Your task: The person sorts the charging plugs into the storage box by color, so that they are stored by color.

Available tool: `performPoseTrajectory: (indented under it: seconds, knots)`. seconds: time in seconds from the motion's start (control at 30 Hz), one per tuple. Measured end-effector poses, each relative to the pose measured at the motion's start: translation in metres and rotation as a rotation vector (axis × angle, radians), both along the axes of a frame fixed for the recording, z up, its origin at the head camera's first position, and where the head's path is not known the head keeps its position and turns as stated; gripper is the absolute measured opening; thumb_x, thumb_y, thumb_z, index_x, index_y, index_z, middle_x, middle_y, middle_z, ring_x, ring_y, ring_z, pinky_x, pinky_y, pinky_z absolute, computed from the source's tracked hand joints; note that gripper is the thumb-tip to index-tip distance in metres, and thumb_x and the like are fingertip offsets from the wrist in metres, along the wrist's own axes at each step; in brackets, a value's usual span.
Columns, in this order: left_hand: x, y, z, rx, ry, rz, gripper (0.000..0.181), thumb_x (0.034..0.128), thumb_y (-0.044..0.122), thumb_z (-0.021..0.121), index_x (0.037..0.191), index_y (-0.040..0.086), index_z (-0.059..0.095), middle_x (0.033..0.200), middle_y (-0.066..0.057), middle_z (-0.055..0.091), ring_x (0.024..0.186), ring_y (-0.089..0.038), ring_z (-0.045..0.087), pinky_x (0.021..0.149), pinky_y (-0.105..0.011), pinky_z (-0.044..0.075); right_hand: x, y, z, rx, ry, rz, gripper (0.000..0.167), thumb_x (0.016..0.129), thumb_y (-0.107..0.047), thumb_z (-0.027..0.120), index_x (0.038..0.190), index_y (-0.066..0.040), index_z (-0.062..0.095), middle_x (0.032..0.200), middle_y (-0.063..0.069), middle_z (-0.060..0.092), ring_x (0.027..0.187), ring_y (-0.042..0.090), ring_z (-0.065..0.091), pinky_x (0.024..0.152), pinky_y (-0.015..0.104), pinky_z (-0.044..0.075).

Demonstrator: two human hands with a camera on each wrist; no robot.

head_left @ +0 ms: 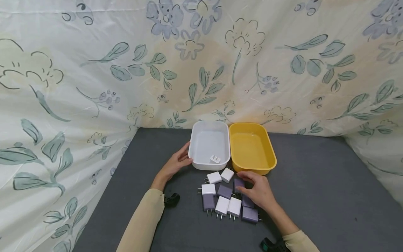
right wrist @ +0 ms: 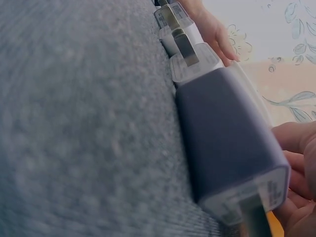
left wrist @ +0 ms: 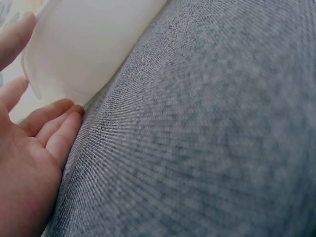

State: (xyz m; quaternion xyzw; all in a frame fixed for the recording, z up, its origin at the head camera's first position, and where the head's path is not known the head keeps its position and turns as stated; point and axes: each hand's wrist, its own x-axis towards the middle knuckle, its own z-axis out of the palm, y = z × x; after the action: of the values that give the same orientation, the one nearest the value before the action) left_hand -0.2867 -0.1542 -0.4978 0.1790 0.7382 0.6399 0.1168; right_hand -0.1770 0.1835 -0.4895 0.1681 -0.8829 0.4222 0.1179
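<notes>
My left hand (head_left: 176, 163) rests against the left side of a white plastic bin (head_left: 196, 133), its fingers fairly straight along the wall in the left wrist view. Inside that bin lies one white charger plug (head_left: 215, 159). My right hand (head_left: 259, 189) has thumb and index finger around a purple charger plug (head_left: 238, 182) in front of the yellow bin (head_left: 267, 143); the contact is partly hidden. Nearby on the cloth lie several white charger plugs (head_left: 234, 206) and more purple charger plugs (head_left: 250, 214). A large purple plug (right wrist: 232, 133) fills the right wrist view's middle.
Both bins stand side by side at the back of the dark grey cloth-covered table (head_left: 321, 182). A floral curtain (head_left: 201, 70) hangs behind and along the sides. Dark wrist bands (head_left: 171, 200) sit at both cuffs.
</notes>
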Motion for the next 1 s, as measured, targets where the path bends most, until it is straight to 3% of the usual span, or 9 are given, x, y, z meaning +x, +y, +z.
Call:
performPoseTrajectory:
  seconds: [0.3, 0.6, 1.0]
  knots:
    - [0.0007, 0.0015, 0.0021, 0.016, -0.023, -0.005, 0.077, 0.0944, 0.016, 0.065, 0.156, 0.028, 0.021, 0.153, -0.012, 0.040, 0.141, -0.028, 0.042, 0.113, -0.046, 0.037, 0.0008, 0.0044, -0.0027, 0.042, -0.042, -0.016, 0.050, 0.069, -0.010, 0.088, 0.115, -0.005, 0.069, 0.110, 0.008, 0.072, 0.101, 0.025, 0.070, 0.086, 0.039, 0.057]
    - [0.0017, 0.0015, 0.0026, 0.016, -0.019, -0.016, 0.078, 0.0960, 0.013, 0.062, 0.157, 0.024, 0.015, 0.156, -0.018, 0.034, 0.143, -0.033, 0.037, 0.114, -0.049, 0.033, 0.0007, 0.0084, -0.0061, 0.063, -0.098, 0.002, 0.047, 0.070, -0.011, 0.087, 0.114, -0.007, 0.070, 0.111, 0.007, 0.071, 0.101, 0.024, 0.070, 0.086, 0.039, 0.057]
    - [0.0021, 0.0006, 0.0024, 0.007, -0.009, 0.007, 0.076, 0.0938, 0.019, 0.066, 0.156, 0.029, 0.023, 0.151, -0.012, 0.043, 0.138, -0.027, 0.045, 0.112, -0.046, 0.038, -0.0001, 0.0089, -0.0074, 0.052, -0.098, 0.001, 0.045, 0.070, -0.011, 0.087, 0.112, -0.007, 0.071, 0.109, 0.006, 0.072, 0.101, 0.024, 0.070, 0.085, 0.037, 0.057]
